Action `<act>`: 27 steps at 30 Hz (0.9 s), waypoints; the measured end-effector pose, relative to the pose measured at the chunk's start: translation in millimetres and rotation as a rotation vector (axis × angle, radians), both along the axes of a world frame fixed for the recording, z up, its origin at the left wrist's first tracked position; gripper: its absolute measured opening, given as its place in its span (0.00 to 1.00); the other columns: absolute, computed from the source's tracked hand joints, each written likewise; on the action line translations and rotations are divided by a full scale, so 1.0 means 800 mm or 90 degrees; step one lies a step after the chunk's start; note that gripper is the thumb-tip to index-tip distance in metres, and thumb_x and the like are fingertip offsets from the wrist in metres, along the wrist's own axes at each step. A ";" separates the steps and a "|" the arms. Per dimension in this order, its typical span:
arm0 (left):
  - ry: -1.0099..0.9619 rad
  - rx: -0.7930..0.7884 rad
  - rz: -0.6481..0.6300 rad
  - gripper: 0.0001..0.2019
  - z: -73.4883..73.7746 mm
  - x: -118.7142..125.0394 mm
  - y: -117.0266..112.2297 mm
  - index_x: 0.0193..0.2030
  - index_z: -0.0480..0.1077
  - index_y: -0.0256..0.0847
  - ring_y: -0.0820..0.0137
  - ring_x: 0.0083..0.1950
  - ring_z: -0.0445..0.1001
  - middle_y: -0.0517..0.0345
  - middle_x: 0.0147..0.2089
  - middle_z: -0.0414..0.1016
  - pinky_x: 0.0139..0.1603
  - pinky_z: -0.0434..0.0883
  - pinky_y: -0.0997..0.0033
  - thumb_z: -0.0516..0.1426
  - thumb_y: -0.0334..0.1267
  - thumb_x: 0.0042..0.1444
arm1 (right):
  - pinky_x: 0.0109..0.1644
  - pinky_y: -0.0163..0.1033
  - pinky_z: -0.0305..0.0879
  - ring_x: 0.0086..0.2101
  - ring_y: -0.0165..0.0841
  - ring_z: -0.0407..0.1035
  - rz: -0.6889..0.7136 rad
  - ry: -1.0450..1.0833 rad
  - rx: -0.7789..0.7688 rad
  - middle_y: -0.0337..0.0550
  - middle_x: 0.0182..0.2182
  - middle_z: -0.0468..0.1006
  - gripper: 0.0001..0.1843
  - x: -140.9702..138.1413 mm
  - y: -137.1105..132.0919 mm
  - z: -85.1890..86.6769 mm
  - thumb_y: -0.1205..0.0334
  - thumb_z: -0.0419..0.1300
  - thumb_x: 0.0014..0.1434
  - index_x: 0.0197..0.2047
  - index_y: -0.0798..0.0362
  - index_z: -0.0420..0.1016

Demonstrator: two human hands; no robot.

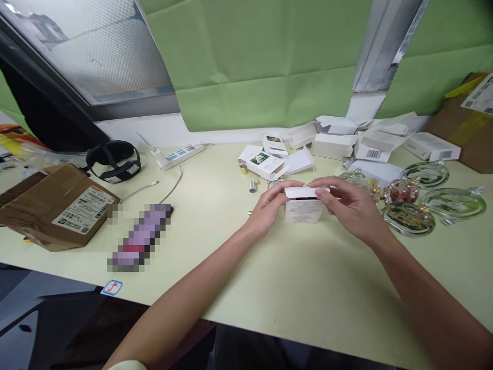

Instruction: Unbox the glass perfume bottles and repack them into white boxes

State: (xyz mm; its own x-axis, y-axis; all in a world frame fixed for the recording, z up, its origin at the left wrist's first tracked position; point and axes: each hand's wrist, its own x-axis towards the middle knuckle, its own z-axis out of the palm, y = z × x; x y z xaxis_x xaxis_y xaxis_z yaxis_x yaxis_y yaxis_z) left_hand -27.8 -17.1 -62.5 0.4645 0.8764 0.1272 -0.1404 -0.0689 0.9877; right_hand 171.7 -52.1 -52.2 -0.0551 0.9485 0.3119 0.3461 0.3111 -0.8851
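Left hand [269, 206] and right hand [352, 206] are holding one small white box [304, 210] mid table [308, 293], each grip clenched on its top. Four glass dishes [409, 219] are lying just right of it. Two cardboard parcels [57, 205] are sitting at left edge and far-right corner.

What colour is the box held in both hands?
The box is white, with fine grey print on its front; the head view shows it best.

Box [304, 209] btwn the fingers [281, 188] — white, grey small print on front, dark strip under lid. Table [292, 277] beneath fingers: pale yellow-green. Glass dishes [410, 218] just right of fingers — clear w/ green, red, gold insides. Paper [250, 56] beyond fingertips: flat green. Carton [57, 205] far left: brown, white label.
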 end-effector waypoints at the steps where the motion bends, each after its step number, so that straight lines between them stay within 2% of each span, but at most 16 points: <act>1: 0.000 0.000 -0.001 0.14 0.000 0.000 0.000 0.53 0.74 0.51 0.62 0.61 0.67 0.60 0.60 0.72 0.59 0.62 0.62 0.52 0.38 0.64 | 0.28 0.35 0.59 0.30 0.28 0.63 0.006 0.000 0.006 0.41 0.41 0.77 0.11 0.001 0.001 -0.001 0.51 0.60 0.64 0.45 0.45 0.78; 6: -0.019 -0.008 -0.006 0.15 -0.002 -0.001 0.001 0.54 0.74 0.49 0.64 0.56 0.70 0.58 0.56 0.74 0.57 0.64 0.63 0.51 0.39 0.65 | 0.31 0.36 0.63 0.37 0.31 0.68 0.034 0.005 0.027 0.42 0.50 0.76 0.10 0.005 0.005 -0.005 0.53 0.61 0.63 0.46 0.44 0.79; 12: -0.035 0.009 -0.019 0.18 -0.007 -0.001 0.004 0.54 0.74 0.47 0.63 0.57 0.69 0.57 0.58 0.73 0.58 0.63 0.62 0.47 0.38 0.65 | 0.30 0.36 0.62 0.36 0.31 0.69 0.047 0.012 0.016 0.43 0.50 0.76 0.10 0.007 0.004 -0.005 0.53 0.60 0.63 0.45 0.44 0.79; 14: -0.034 0.016 -0.021 0.19 -0.008 -0.001 0.004 0.54 0.74 0.46 0.62 0.56 0.70 0.56 0.58 0.73 0.57 0.64 0.61 0.46 0.41 0.66 | 0.30 0.36 0.62 0.36 0.32 0.69 0.048 0.015 0.015 0.43 0.50 0.76 0.10 0.007 0.004 -0.005 0.53 0.61 0.63 0.44 0.44 0.79; 17: 0.001 0.051 0.002 0.17 -0.006 -0.001 0.002 0.54 0.74 0.47 0.62 0.55 0.70 0.55 0.58 0.73 0.55 0.65 0.62 0.50 0.47 0.66 | 0.28 0.36 0.62 0.36 0.32 0.69 0.051 0.019 0.011 0.44 0.50 0.76 0.10 0.008 0.005 -0.005 0.52 0.61 0.63 0.44 0.44 0.80; 20: 0.048 0.092 0.019 0.16 -0.002 -0.002 -0.001 0.54 0.74 0.48 0.64 0.53 0.69 0.54 0.56 0.73 0.51 0.66 0.66 0.56 0.47 0.63 | 0.28 0.35 0.61 0.35 0.32 0.69 0.056 0.026 0.004 0.44 0.50 0.75 0.10 0.008 0.005 -0.005 0.52 0.61 0.62 0.44 0.44 0.80; 27: 0.061 0.090 0.000 0.15 -0.001 -0.003 -0.002 0.56 0.72 0.50 0.65 0.51 0.69 0.56 0.54 0.73 0.51 0.65 0.66 0.54 0.46 0.65 | 0.26 0.35 0.63 0.32 0.29 0.65 0.093 0.084 -0.024 0.44 0.51 0.74 0.10 0.008 0.006 -0.006 0.52 0.62 0.61 0.44 0.45 0.79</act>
State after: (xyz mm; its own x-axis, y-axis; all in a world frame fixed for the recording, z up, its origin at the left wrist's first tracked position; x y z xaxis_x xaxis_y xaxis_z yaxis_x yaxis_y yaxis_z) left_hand -30.4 -18.8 -63.2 0.4805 0.8530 0.2038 -0.0457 -0.2077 0.9771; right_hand 178.0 -47.1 -57.0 -0.1535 0.9445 0.2904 0.1800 0.3157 -0.9316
